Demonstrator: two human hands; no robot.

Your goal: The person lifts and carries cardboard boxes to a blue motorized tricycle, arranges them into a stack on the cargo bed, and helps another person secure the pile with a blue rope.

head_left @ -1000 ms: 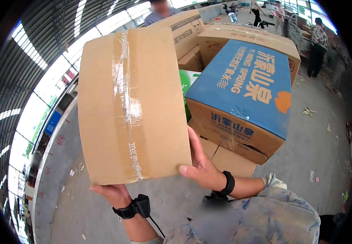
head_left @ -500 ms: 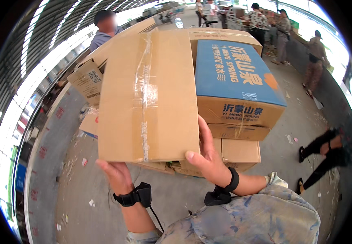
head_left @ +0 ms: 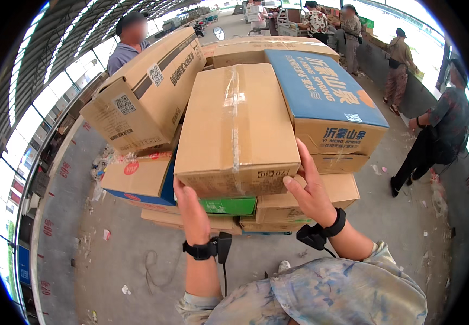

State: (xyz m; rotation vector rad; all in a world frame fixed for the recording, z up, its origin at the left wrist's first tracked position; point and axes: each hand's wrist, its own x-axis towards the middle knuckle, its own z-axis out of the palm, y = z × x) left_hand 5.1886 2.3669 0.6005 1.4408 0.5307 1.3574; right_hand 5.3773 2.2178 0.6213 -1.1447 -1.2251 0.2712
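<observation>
A plain brown carton [head_left: 221,124] with clear tape down the middle of its top lies among stacked boxes in front of me. My left hand [head_left: 193,212] presses against its near left lower corner. At the near right corner, my right hand [head_left: 317,192] grips the edge, thumb on the front face and fingers along the side. A carton with a blue top [head_left: 310,111] stands close on the right. To the left, a long brown carton [head_left: 137,103] with printed codes sits tilted. How the held carton's underside rests is hidden.
Beneath are a carton with a red round mark [head_left: 137,174], a green box [head_left: 229,206] and a brown carton [head_left: 332,192]. One person [head_left: 131,43] stands beyond the stack at left; another [head_left: 438,119] is at right. Litter and a cord [head_left: 150,271] lie on the floor.
The held carton has gone down and away from me, and its front face now shows. Both hands moved with it. The long carton at left is more visible; the person at right stands more upright.
</observation>
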